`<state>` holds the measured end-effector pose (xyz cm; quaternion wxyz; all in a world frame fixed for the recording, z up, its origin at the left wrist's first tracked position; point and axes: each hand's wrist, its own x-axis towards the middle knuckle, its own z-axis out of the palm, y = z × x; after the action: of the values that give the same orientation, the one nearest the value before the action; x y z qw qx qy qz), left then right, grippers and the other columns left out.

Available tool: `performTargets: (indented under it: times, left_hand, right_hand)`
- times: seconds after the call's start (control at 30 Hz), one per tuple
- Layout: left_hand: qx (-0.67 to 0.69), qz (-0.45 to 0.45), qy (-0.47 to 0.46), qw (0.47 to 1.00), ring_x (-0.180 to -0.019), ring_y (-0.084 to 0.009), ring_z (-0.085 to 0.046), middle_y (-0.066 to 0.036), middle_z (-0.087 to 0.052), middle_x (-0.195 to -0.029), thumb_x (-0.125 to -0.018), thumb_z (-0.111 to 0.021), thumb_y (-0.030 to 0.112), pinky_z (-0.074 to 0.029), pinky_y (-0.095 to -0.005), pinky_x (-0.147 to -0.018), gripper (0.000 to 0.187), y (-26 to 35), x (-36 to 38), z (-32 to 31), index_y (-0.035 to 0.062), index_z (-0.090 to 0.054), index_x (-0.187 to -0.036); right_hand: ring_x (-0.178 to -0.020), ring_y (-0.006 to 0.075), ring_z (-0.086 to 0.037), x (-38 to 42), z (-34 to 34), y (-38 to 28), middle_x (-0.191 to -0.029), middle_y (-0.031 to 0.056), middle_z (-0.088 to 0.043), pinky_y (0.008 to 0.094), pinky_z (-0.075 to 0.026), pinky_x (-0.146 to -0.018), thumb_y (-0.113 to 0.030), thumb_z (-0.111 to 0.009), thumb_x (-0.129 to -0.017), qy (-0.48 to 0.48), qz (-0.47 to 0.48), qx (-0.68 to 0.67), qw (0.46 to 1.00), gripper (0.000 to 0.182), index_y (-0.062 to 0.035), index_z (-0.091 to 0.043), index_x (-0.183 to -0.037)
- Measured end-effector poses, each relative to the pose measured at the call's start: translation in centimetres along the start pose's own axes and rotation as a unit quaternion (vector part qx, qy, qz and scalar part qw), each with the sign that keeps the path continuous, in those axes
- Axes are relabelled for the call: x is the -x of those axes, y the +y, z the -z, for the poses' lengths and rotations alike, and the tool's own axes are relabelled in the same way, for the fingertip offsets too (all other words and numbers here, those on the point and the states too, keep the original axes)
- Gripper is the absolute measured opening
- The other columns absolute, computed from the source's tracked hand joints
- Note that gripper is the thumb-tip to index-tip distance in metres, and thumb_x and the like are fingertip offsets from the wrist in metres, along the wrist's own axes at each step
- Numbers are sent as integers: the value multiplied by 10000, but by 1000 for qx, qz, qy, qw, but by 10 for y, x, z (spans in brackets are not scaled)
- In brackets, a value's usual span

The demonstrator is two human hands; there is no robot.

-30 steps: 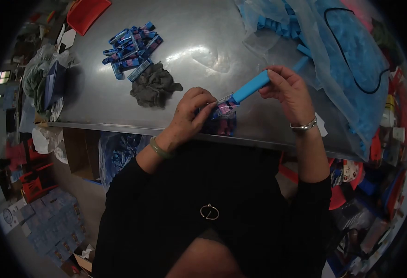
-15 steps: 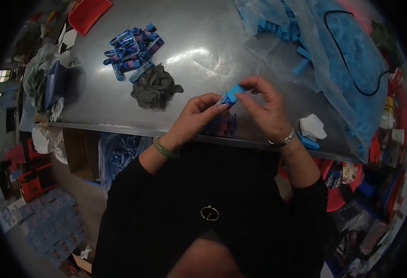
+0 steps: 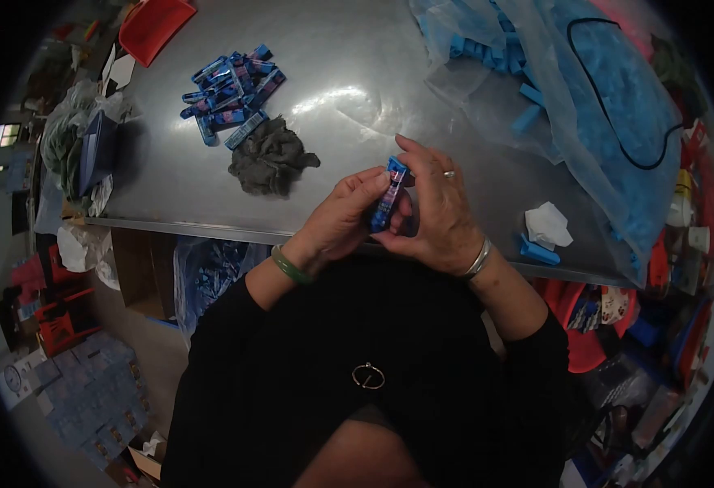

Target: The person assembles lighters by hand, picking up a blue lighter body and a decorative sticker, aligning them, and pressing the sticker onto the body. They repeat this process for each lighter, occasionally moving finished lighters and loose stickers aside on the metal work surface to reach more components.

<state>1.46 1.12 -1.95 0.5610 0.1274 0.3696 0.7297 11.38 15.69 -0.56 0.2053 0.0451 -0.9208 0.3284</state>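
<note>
A slim blue printed case (image 3: 386, 203) with pink markings is held between both hands over the table's front edge. My left hand (image 3: 343, 210) pinches it from the left, thumb near its upper end. My right hand (image 3: 441, 210) curls round it from the right, thumb at the lower end and fingers near the top. Beyond my left hand lies a crumpled dark grey rag (image 3: 270, 159), touching a pile of similar blue printed cases (image 3: 231, 88). To the right of my right hand are a plain blue plastic piece (image 3: 539, 250) and a crumpled white paper (image 3: 548, 225).
A clear plastic bag (image 3: 617, 98) of plain blue pieces covers the metal table's (image 3: 349, 49) right side, some pieces spilling out. A red dustpan (image 3: 155, 29) lies at the back left. Below the table edge are a bag of printed cases (image 3: 217, 272) and a red container (image 3: 585, 325).
The case has turned from slanting to nearly upright in view, its printed side showing more. My right hand has moved from its upper end to span both ends.
</note>
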Motion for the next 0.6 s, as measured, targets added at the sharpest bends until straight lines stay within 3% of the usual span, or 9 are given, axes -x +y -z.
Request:
performTargets:
  times: [0.37,0.43,0.47,0.53,0.6]
  left_hand:
    - [25,21,-23,999,-681,-79,-570,-39,-616,-839,-984,-487,349,-483,-204,-609,317,7,-6,6,48,-570,-1038]
    - [-113,23,50,992,-679,-68,-564,-25,-620,-814,-974,-519,315,-471,-205,-595,286,21,-13,18,43,-593,-1019]
    - [-236,-45,85,967,-694,-47,-558,-5,-624,-801,-958,-555,272,-458,-205,-608,242,35,-19,26,45,-616,-1018]
    - [-507,-139,198,827,-688,-117,-585,-35,-630,-783,-924,-603,218,-472,-243,-641,207,79,-25,44,46,-623,-1037]
    - [-725,-325,259,549,-770,-228,-601,-95,-628,-843,-852,-665,146,-484,-315,-711,231,119,-33,89,46,-619,-1055]
  right_hand:
    - [-1249,382,-388,-3,0,9,-1362,219,-391,460,-292,-1061,-287,-833,-603,-12,-6,-24,1000,899,-16,-345,-1307]
    - [-1216,382,-420,-11,8,19,-1324,226,-426,443,-327,-1041,-310,-806,-660,-16,-39,-36,998,838,-6,-366,-1305]
    - [-1216,382,-420,-15,12,30,-1324,226,-426,443,-327,-1041,-310,-806,-660,-16,-39,-35,998,838,-6,-366,-1305]
    - [-1196,368,-463,-22,29,71,-1308,211,-469,417,-375,-1015,-272,-754,-744,12,-89,62,994,704,-2,-414,-1298]
    - [-1149,357,-500,-27,45,125,-1240,212,-513,407,-405,-992,-201,-672,-817,26,-96,204,974,516,6,-469,-1243]
